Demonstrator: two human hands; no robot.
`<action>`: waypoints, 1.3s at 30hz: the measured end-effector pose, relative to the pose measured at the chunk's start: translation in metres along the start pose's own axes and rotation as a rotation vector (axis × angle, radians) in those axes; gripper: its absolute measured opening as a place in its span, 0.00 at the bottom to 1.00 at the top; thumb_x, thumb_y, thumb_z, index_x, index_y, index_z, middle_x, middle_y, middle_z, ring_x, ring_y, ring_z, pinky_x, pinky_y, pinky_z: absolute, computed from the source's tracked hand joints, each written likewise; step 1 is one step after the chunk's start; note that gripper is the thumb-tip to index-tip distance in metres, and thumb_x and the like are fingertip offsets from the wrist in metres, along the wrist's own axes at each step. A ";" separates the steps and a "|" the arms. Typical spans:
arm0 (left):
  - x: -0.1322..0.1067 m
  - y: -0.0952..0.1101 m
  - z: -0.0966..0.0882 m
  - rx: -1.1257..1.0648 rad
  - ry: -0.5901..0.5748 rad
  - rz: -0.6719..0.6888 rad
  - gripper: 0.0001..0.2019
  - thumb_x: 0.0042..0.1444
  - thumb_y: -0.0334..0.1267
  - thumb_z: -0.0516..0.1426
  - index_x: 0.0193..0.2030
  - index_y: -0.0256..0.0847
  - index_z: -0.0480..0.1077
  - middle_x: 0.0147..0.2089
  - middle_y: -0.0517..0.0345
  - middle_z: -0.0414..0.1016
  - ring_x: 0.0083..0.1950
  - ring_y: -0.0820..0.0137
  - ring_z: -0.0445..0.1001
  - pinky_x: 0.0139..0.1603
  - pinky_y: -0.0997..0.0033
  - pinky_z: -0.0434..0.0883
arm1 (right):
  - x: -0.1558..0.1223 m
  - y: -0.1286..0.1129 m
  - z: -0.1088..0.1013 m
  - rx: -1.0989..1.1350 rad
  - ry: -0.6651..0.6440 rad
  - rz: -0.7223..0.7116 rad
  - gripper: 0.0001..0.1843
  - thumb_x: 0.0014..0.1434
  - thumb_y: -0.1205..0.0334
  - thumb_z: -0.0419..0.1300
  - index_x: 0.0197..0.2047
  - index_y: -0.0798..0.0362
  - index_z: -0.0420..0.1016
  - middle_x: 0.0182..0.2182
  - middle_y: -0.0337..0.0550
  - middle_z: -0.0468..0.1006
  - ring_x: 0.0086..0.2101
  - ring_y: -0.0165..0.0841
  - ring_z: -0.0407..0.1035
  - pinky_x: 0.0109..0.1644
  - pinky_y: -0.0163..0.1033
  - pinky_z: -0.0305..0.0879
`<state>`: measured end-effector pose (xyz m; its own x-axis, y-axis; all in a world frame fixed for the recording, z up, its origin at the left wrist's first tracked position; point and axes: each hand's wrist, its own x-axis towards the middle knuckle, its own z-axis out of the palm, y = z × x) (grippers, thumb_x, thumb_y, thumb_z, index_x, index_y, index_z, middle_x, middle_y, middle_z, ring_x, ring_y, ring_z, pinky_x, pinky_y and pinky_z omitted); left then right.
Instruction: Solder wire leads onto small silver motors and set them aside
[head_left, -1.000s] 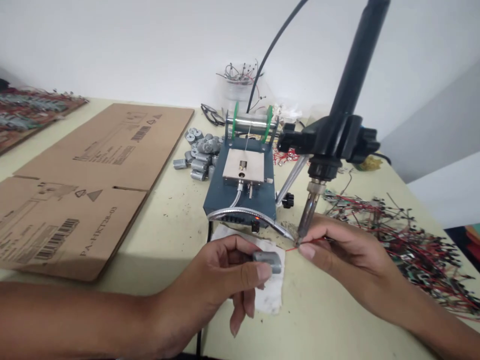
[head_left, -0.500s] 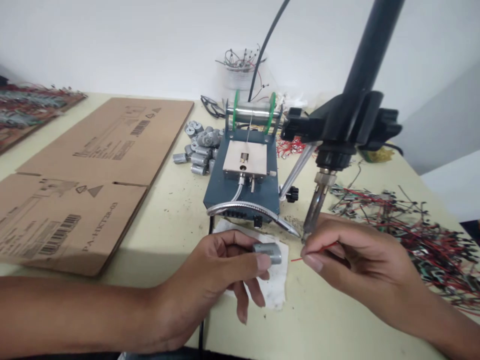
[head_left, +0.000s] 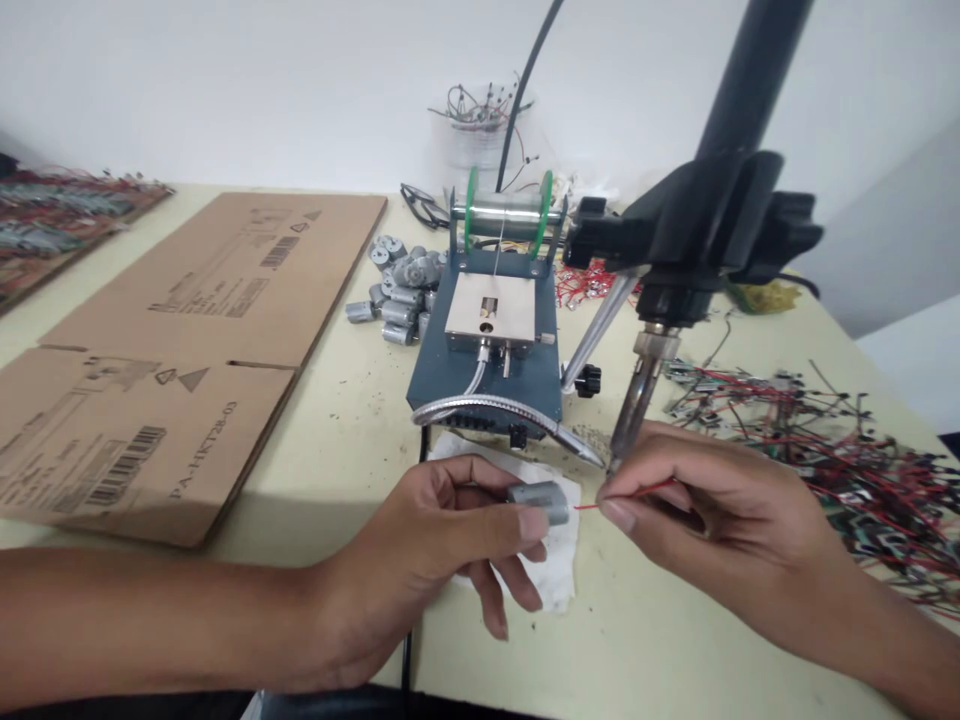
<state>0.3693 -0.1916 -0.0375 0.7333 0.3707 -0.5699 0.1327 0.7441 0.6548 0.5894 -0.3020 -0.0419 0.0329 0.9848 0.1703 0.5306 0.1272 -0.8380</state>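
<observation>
My left hand (head_left: 465, 540) grips a small grey cylindrical motor (head_left: 551, 501) between thumb and fingers, above a white paper sheet (head_left: 559, 575). Pinched in my right hand (head_left: 705, 520) is a red wire (head_left: 589, 507), its free end pointing left at the motor's right end; I cannot tell if they touch. Just above my right fingertips, a soldering iron (head_left: 637, 400) points down, its tip partly hidden by the hand. The nozzle of a solder feeder's metal tube (head_left: 517, 407) ends close to that tip.
A blue solder feeder (head_left: 495, 385) carries a solder spool (head_left: 506, 215). Grey motors (head_left: 401, 300) are piled left of it, beside flat cardboard (head_left: 202, 290). Wired circuit boards (head_left: 847, 470) lie in a heap at right. A black stand clamp (head_left: 697, 230) holds the iron.
My right hand has shifted slightly left, bringing the red wire's end closer to the motor. The motor has moved slightly right in my left hand. The view has shifted a little.
</observation>
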 end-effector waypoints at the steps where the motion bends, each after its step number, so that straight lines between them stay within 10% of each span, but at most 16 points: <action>1: 0.000 0.000 0.000 0.004 -0.001 -0.002 0.17 0.54 0.38 0.72 0.43 0.34 0.72 0.30 0.57 0.79 0.26 0.73 0.78 0.20 0.82 0.75 | 0.000 0.000 0.000 -0.001 -0.009 0.006 0.04 0.67 0.62 0.65 0.40 0.41 0.79 0.27 0.33 0.74 0.26 0.27 0.66 0.27 0.35 0.59; 39: -0.001 0.018 0.000 0.017 -0.158 0.080 0.10 0.56 0.39 0.72 0.38 0.38 0.79 0.38 0.57 0.87 0.27 0.75 0.82 0.22 0.85 0.73 | 0.001 -0.017 0.010 -0.002 0.324 -0.049 0.04 0.67 0.62 0.67 0.40 0.41 0.81 0.24 0.35 0.60 0.24 0.30 0.58 0.26 0.42 0.52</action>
<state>0.3707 -0.1790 -0.0254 0.8375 0.3350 -0.4317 0.0805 0.7058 0.7038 0.5720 -0.3020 -0.0331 0.2749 0.8889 0.3665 0.5396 0.1729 -0.8240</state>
